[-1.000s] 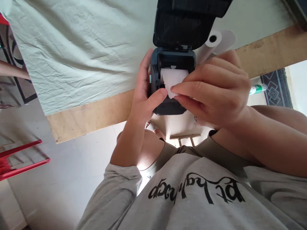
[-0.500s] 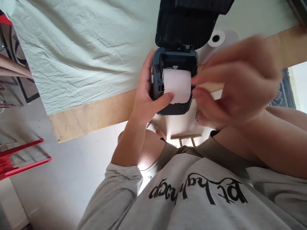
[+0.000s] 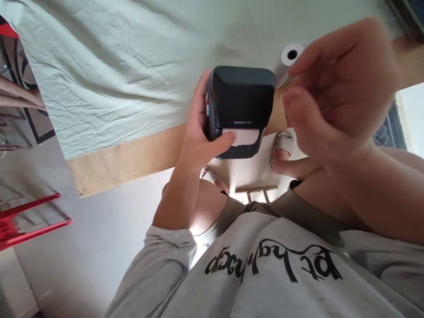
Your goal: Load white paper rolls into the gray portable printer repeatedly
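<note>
My left hand [image 3: 202,132] grips a black label printer [image 3: 243,97] from its left side, above the table's front edge. The printer's lid is down, with the word NIIMBOT on it. A strip of white paper [image 3: 247,136] sticks out below the lid, and my left thumb presses on it. To the right of the printer my right hand [image 3: 344,88] is raised, apart from it. Its thumb and fingers are spread with nothing visible between them. Behind its fingertips lies a white paper roll [image 3: 284,64] with a dark core, partly hidden.
A pale green cloth [image 3: 132,79] covers the table, whose bare wooden edge [image 3: 129,163] shows in front. A red plastic stool [image 3: 33,216] is on the floor at left. A dark object [image 3: 409,17] sits at the top right corner. Someone's legs [image 3: 20,95] show at far left.
The printer's lid has swung down over the paper roll inside, leaving a short strip out. My right hand has moved away from the printer, and its fingers have come apart.
</note>
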Motion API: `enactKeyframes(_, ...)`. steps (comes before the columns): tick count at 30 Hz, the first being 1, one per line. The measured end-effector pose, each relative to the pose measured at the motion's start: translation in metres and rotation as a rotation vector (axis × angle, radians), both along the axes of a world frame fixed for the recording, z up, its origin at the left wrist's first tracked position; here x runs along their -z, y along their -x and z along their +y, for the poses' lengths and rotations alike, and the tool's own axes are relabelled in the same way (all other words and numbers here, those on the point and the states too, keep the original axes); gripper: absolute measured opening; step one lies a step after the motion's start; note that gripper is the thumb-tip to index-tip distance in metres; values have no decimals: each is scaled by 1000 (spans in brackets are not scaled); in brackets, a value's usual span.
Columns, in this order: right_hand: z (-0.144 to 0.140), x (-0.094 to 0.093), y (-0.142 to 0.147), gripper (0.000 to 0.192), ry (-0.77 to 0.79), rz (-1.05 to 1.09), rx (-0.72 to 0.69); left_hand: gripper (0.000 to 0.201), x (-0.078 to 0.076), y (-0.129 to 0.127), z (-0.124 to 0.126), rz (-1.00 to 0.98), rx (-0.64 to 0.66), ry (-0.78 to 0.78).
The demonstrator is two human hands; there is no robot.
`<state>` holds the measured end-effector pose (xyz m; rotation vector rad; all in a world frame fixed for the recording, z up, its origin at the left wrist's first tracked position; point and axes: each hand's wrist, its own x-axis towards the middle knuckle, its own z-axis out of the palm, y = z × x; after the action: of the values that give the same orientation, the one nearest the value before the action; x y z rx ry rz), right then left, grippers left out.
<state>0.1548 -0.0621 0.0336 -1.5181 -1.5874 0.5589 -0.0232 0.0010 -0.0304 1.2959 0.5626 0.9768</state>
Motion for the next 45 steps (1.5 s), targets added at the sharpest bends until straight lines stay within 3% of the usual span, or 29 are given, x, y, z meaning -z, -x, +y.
enactKeyframes(3,2,8,5,23,-50,34,-6,82,-5,-1,-2,-30,5,21)
enactKeyframes(5,5,13,8,34,47,35,11,74,-10,-2,-5,-52,-4,59)
enactKeyframes(9,9,16,10,51,328,153,-49,28,-22,-3,-8,-21,2,164)
enactKeyframes(12,13,16,8,55,400,160,-95,18,-25,-4,-7,-45,40,204)
enactKeyframes(19,21,21,6,52,382,187,-133,21,-19,-2,-4,-71,53,220)
enactKeyframes(25,22,21,7,50,439,217,-155,42,-17,-4,3,-228,113,246)
enactKeyframes(29,22,18,5,46,463,218,-166,39,-27,-10,-4,-168,-3,447)
enactKeyframes(34,19,18,5,43,475,227,-205,33,-35,-14,-10,-210,-98,515)
enactKeyframes(45,18,15,4,51,470,146,-162,28,-30,-10,-6,-294,-36,607)
